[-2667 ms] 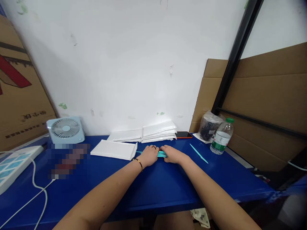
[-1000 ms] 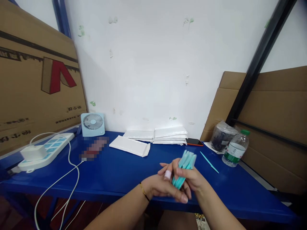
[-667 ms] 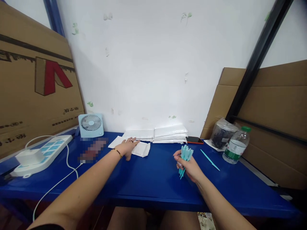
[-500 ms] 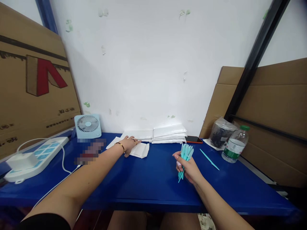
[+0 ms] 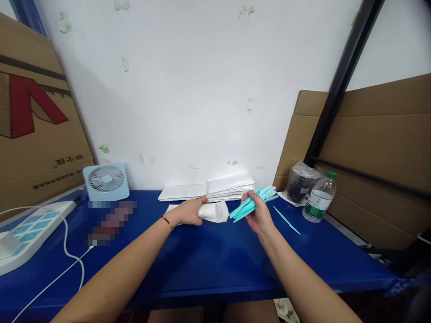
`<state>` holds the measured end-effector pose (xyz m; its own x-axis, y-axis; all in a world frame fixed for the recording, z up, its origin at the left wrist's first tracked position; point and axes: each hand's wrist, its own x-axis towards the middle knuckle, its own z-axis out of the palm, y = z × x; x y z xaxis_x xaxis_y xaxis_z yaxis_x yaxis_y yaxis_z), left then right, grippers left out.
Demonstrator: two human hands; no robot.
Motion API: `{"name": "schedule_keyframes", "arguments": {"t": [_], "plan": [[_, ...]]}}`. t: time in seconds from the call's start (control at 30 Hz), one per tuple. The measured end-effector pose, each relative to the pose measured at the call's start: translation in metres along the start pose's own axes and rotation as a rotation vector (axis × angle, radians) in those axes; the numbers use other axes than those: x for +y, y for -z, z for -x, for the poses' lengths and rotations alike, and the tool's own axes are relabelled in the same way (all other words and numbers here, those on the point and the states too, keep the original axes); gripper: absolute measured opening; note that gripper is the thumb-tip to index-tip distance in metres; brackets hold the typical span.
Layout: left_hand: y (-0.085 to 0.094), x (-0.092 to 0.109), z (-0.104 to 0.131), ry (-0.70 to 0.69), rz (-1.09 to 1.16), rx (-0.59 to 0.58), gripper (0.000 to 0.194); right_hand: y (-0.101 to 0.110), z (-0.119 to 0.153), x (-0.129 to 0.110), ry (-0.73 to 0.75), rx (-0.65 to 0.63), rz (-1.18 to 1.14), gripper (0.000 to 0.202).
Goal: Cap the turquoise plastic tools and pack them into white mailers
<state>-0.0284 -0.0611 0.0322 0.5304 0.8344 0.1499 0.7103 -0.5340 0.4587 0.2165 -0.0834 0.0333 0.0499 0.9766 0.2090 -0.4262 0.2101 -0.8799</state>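
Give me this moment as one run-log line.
left hand: grips envelope | right hand: holds stick bundle, tips near envelope | table: loose stick, bottle, fan

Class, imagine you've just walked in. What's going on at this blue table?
A person's left hand grips a white envelope on the blue table. Their right hand holds a bundle of turquoise sticks, tips pointing at the envelope's right end; whether they touch is hard to tell. One loose stick lies to the right, and stacked envelopes lie behind, by the wall.
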Motion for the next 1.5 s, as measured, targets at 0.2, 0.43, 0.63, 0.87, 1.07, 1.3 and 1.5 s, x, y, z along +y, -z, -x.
{"name": "schedule_keyframes", "arguments": {"t": [0.2,0.43,0.63,0.87,1.07,1.3,1.5], "plan": [[0.006,0.04,-0.002,-0.179,0.333,-0.016,0.06,-0.032,-0.006,-0.023,0.317,0.011,0.163,0.029],[-0.001,0.057,-0.011,-0.232,0.754,0.142,0.073,-0.065,-0.009,-0.043,0.311,-0.268,0.417,0.022],[-0.008,0.05,-0.019,-0.162,1.042,0.23,0.073,-0.084,-0.025,-0.072,0.154,-0.608,0.712,0.032],[-0.002,0.037,-0.016,-0.185,1.197,0.172,0.069,-0.088,-0.035,-0.106,0.298,-0.784,0.915,0.037],[0.005,0.035,-0.006,-0.128,1.248,0.12,0.07,-0.08,-0.048,-0.105,0.325,-0.903,0.935,0.028],[0.002,0.047,-0.005,-0.021,1.138,0.439,0.044,-0.088,-0.041,-0.084,0.965,-0.561,1.322,0.033],[-0.002,0.036,-0.002,-0.057,1.152,0.456,0.042,-0.097,-0.023,-0.083,1.226,-0.647,1.676,0.064]]}}
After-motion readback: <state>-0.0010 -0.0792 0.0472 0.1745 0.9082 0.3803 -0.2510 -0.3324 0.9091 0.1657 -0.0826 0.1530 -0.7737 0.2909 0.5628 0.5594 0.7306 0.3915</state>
